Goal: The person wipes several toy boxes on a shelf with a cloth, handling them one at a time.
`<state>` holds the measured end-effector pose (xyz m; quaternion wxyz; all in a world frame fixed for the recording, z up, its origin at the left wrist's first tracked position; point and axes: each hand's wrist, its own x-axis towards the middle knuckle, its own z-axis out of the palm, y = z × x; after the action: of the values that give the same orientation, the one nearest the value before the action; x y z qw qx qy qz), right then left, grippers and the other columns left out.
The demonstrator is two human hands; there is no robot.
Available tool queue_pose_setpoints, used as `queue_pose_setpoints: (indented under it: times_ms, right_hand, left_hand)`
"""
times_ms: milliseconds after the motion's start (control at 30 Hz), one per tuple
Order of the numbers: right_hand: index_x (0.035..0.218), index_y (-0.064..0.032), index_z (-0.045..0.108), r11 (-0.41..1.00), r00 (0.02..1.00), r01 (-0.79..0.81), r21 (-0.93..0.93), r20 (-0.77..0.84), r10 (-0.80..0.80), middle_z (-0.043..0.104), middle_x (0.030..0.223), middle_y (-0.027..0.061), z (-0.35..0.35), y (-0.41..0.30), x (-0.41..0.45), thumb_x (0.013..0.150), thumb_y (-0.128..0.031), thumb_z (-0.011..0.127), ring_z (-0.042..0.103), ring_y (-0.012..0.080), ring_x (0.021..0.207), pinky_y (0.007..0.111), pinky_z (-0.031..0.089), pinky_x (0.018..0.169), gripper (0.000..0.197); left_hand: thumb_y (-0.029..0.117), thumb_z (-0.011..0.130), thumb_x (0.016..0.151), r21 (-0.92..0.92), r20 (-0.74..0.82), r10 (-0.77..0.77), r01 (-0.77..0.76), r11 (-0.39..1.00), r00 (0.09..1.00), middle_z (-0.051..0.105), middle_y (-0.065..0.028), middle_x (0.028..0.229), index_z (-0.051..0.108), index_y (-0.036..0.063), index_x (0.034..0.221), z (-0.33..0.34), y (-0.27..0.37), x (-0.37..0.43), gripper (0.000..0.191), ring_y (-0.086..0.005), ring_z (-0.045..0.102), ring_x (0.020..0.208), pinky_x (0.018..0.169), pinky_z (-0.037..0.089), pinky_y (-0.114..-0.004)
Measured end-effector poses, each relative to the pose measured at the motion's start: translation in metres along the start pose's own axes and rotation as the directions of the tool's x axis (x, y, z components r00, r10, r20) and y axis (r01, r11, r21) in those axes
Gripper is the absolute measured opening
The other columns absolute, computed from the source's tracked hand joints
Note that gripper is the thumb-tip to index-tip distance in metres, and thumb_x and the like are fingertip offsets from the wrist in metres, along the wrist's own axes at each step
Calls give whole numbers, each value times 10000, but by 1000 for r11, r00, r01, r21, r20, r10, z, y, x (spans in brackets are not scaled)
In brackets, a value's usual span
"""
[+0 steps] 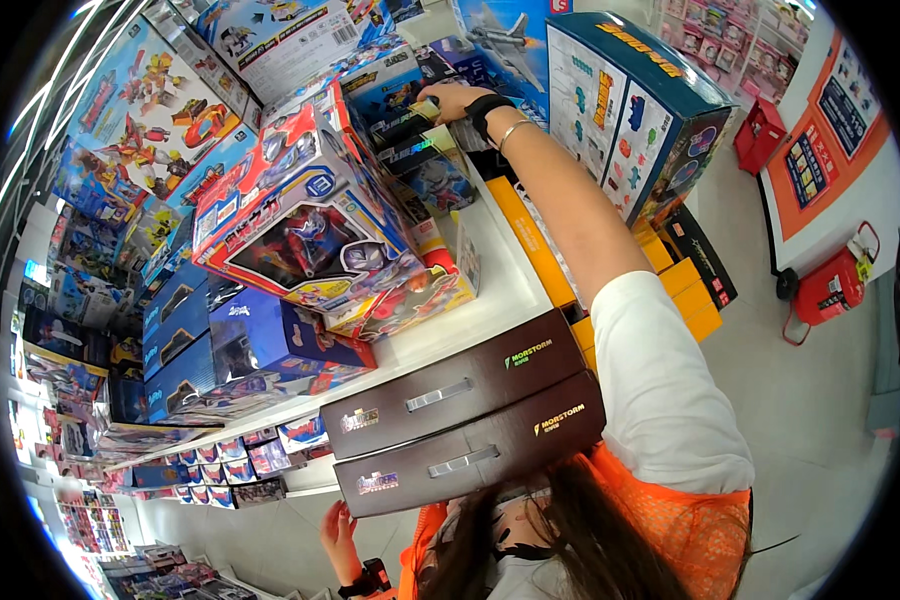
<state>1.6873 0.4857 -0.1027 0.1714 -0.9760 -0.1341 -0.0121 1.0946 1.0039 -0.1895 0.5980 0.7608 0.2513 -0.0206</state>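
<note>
My right hand [454, 103], with a black band and a bangle at the wrist, reaches to the back of a white display shelf [506, 259]. Its fingers are at the top of small dark toy boxes [379, 94]; whether they grip one is hidden. In front of it stands another small boxed toy figure [435, 176]. My left hand [337, 531], wearing a dark watch, hangs low with loosely bent fingers and nothing visible in it. Close above it is the corner of the lower of two dark brown handled boxes [472, 465], stacked at the shelf's front.
A large red-and-blue windowed figure box [307, 217] rises left of my reaching arm. Blue boxes [247, 337] stand left of it. A tall teal-topped box [607, 112] and yellow boxes [525, 232] flank my arm. Right on the floor is a red wheeled extinguisher [829, 289].
</note>
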Motion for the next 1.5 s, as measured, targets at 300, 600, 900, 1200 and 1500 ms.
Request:
queue_pose_setpoints:
  times_ms: [300,600,900,1200,1500]
  right_hand:
    - [1378,-80,397,988,999,-44,148,6,44,560,1233,198,0,0,-16,819,-231,588,544,317,1117,434,454,865,609]
    - [1307,-44,496,706,957,-285,649,151,247,324,1437,228,-3,-13,-53,796,-718,456,282,365,1345,466,246,1071,847]
    - [1397,-37,353,966,995,93,243,-64,-80,387,1403,204,-41,-33,-45,588,-811,589,376,326,1300,391,317,1065,1144]
    - [1481,-151,98,863,932,225,-453,359,-54,223,1498,159,-53,-126,-52,501,-588,821,345,316,1323,425,356,1036,1293]
    - [1484,-143,103,900,865,121,-419,489,111,304,1459,185,-57,-124,-30,497,-550,826,362,319,1309,416,360,1023,1290]
  left_hand:
    - [161,503,951,-20,-41,-18,17,1000,999,590,-81,1136,515,-14,1226,0,-7,-2,326,-148,575,1013,854,486,-291]
    - [148,495,951,-24,-21,-29,28,999,999,578,-76,1142,520,-9,1223,0,-11,-6,315,-148,548,1039,859,485,-290]
    - [159,492,956,-18,-24,-32,32,999,999,562,-72,1181,513,-4,1235,-3,-18,-5,324,-147,543,1049,871,483,-303]
    - [149,464,962,-65,-77,16,-21,998,997,576,-108,1188,510,-15,1223,1,-11,-9,312,-187,560,1089,892,476,-326]
    - [169,476,956,-128,-195,-18,-7,992,981,579,-162,1188,504,-29,1216,-12,-43,-35,328,-242,563,1116,903,475,-350]
